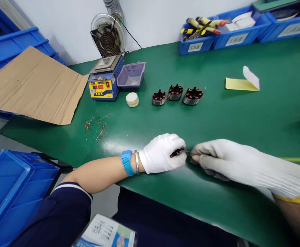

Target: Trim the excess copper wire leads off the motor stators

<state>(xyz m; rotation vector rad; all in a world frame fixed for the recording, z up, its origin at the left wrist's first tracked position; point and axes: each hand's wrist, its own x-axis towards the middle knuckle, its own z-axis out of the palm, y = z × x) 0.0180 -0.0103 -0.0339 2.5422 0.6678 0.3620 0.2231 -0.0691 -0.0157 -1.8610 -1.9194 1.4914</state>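
Note:
My left hand, in a white glove, is closed around a small wound motor stator near the front edge of the green mat; only a bit of its dark and copper top shows. My right hand, also gloved, pinches a thin wire coming off that stator. Three more stators stand in a row farther back on the mat.
A blue and yellow solder pot with a fan behind it and a small purple tray sit at the back left. Wire clippings, a white round pad, cardboard, yellow label paper and blue bins lie around.

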